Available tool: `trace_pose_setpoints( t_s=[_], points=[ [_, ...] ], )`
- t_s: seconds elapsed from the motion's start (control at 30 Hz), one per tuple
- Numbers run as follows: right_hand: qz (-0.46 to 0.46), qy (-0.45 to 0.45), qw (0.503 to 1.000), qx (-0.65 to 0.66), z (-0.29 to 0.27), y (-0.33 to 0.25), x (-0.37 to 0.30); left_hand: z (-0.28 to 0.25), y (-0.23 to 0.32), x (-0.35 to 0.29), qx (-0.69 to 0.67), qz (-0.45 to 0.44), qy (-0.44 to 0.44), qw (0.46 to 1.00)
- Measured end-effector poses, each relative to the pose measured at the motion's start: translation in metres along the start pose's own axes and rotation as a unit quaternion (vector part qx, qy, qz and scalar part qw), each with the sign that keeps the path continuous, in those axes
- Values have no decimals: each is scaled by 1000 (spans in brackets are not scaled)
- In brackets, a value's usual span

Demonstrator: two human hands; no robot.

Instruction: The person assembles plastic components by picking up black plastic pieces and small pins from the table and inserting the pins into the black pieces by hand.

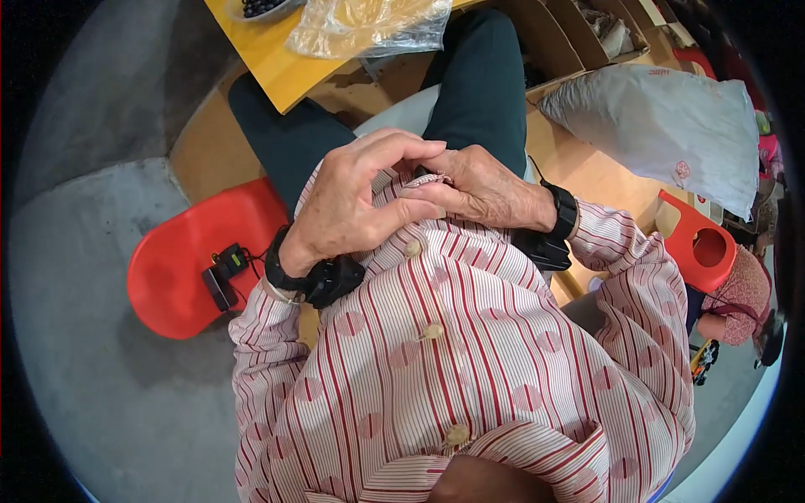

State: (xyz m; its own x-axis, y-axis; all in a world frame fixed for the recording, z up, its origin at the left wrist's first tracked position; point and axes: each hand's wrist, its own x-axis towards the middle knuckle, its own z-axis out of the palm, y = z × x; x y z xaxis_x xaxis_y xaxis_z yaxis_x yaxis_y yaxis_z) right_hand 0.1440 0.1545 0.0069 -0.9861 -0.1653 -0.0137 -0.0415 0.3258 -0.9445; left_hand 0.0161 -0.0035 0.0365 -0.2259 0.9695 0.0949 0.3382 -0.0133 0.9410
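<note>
Both my hands meet in front of my belly, at the lower edge of a red-and-white striped shirt (444,285). My left hand (348,197) curls round the bunched cloth, its index finger reaching over to the right hand and its thumb lying on the fabric. My right hand (486,186) is closed, pinching a fold of the hem (426,179) between thumb and fingers. A small black piece (421,171) shows at that fold; its kind is unclear. The left hand's other fingers are mostly hidden. Each wrist carries a black strap with a dark device.
A yellow table (285,71) ahead bears clear plastic wrap (369,29) and a bowl of dark round items (260,10). On the left, a red stool (180,268) holds a small black device (222,285). Rightward are a stuffed white sack (662,126), cardboard boxes (553,38) and a red seat (700,243).
</note>
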Motion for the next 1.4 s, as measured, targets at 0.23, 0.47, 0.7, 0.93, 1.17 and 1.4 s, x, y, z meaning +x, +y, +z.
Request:
trace_pose_setpoints(
  t_s=[0.23,0.47,0.7,0.93,1.17,1.4],
  points=[
    [-53,35,997,-51,6,-1,-1,1,0,-7,-40,-17,-15,999],
    [-58,15,978,-199,0,-8,2,8,-2,-12,-162,-149,62,973],
    [-78,19,971,-224,3,-5,2,7,4,-6,-159,-177,82,968],
    [-105,1,960,-258,-7,-18,2,-1,3,-8,-199,-181,60,961],
    [-138,5,944,-300,-10,-18,1,0,4,-7,-254,-193,72,945],
    [-149,26,938,-312,-7,-13,1,0,4,-7,-246,-207,76,944]
  ],
)
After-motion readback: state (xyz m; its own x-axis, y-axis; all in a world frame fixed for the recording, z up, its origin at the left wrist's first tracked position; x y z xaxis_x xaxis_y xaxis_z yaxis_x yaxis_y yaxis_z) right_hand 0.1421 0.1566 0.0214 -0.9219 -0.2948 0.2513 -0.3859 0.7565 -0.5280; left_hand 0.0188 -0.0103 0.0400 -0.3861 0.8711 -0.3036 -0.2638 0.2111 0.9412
